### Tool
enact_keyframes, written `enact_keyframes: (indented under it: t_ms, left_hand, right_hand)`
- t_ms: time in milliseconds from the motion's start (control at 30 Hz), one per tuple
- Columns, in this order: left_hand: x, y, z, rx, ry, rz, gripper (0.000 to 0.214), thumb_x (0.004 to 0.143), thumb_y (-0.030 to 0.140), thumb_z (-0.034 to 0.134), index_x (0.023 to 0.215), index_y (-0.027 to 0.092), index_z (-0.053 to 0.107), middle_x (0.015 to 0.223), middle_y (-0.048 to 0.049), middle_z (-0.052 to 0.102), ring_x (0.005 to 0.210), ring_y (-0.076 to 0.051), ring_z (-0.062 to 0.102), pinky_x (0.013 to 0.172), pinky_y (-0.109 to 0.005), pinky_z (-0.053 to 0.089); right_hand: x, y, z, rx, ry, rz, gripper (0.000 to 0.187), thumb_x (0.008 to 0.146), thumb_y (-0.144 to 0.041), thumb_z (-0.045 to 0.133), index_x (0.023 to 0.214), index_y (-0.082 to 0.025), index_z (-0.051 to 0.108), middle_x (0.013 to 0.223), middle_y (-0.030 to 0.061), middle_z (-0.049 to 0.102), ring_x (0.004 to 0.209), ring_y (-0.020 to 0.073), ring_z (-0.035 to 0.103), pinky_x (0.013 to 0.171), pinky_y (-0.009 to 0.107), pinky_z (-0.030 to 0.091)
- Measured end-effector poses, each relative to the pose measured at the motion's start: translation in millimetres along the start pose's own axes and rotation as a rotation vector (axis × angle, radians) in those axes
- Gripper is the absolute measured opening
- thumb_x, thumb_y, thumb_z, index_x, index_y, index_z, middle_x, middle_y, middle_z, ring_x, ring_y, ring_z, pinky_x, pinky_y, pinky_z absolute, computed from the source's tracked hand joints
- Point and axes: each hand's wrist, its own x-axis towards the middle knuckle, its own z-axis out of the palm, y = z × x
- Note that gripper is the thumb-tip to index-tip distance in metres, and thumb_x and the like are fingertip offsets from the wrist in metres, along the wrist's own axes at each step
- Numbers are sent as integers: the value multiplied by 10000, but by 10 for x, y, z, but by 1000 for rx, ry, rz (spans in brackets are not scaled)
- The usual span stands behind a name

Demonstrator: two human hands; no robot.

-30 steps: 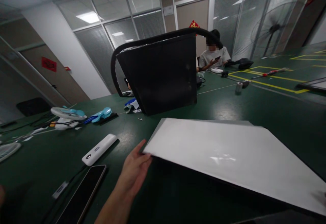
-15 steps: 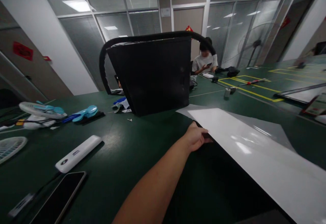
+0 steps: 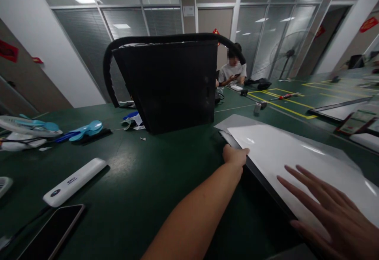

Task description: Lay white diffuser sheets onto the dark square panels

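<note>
A glossy white sheet (image 3: 266,145) lies over a dark-edged flat panel (image 3: 260,179) at the right, its near-left edge slightly raised. My left hand (image 3: 236,156) grips that edge, thumb on top and fingers underneath, where they are partly hidden. Over the sheet's near part is my right hand (image 3: 334,212), its fingers spread and palm down. Whether it presses on the surface or hovers just above, I cannot tell. A thinner translucent sheet (image 3: 237,122) sticks out beyond the far edge of the white one.
A black panel (image 3: 171,86) stands upright on the green table (image 3: 177,161), with a thick black strip (image 3: 160,38) arching over it. Leftward lie a white power bank (image 3: 75,181), a phone (image 3: 51,232) and blue spoon-shaped things (image 3: 89,130). A person (image 3: 232,70) sits beyond.
My right hand has come into view over the white sheet. My left hand still grips the edge, now slightly further right in view. The dark panel edge under the sheet shows more.
</note>
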Motion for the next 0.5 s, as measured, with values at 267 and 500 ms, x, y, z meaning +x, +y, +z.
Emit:
enact_keyframes:
  t_ms: [267,500]
  left_hand:
    - [-148,69,-305,-119,-74,-126,442,996,439,712,1364,203,647,1372,-105,687,1160,-258,706,971,-492,625]
    - [-631,61,-1316,-281,10,-148,422,1001,425,710,1351,196,650,1341,-100,699,1117,-242,718,937,-468,639]
  right_hand:
    - [516,295,310,167,-438,181,749,1027,-791,375,1689,-501,176,1777,-21,149,1614,414,161,1250,771,202]
    - [584,872,546,206,-392,286,712,1060,-783,225,1684,-443,273,1766,15,208,1622,375,159,1254,730,174]
